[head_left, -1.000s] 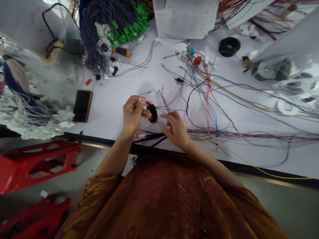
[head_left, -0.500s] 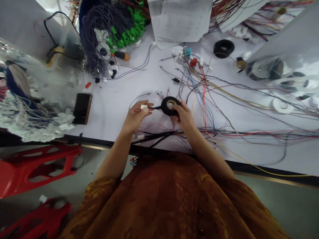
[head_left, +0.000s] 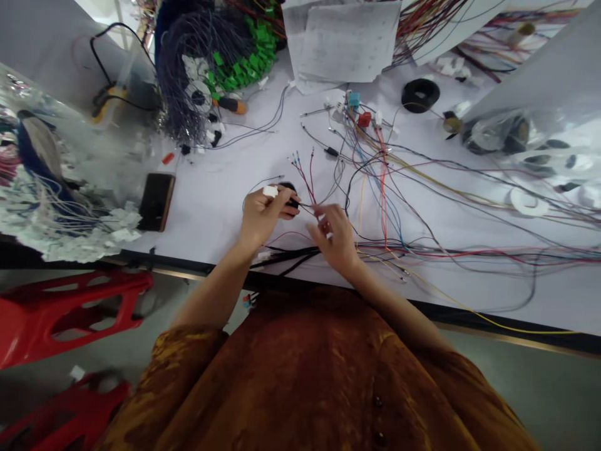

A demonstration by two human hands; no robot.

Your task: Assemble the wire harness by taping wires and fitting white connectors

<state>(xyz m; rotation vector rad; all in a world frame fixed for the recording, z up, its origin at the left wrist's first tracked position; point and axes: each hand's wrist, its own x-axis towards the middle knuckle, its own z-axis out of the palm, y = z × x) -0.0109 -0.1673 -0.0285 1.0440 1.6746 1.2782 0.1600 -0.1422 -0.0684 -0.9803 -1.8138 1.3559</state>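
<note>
Pinching a white connector (head_left: 270, 191), the left hand (head_left: 263, 216) was closed, with a black tape roll (head_left: 288, 198) mostly hidden behind its fingers. A short strip of black tape ran from the tape roll toward the right hand (head_left: 335, 237), which stood just to its right, fingers drawn together on thin wires (head_left: 313, 212), though exactly what they pinched was hard to tell. Red and dark wires with bare tips (head_left: 303, 175) fanned out just above the tape roll. Just below it, a black-covered wire run (head_left: 286, 259) lay along the edge of the counter (head_left: 211, 150); that run looked already wrapped, while the many colored wires (head_left: 399, 188) to the right of the roll lay loose and looked unwrapped. Farther left of the roll lay a dark phone (head_left: 156, 202), and beyond it, a heap of white-tagged wires (head_left: 70, 216). Well above the roll sat printed papers (head_left: 347, 41), a green connector cluster (head_left: 239, 44), and a second black tape roll (head_left: 420, 95). Below it, past the counter's edge, stood a red plastic stool (head_left: 70, 313).
</note>
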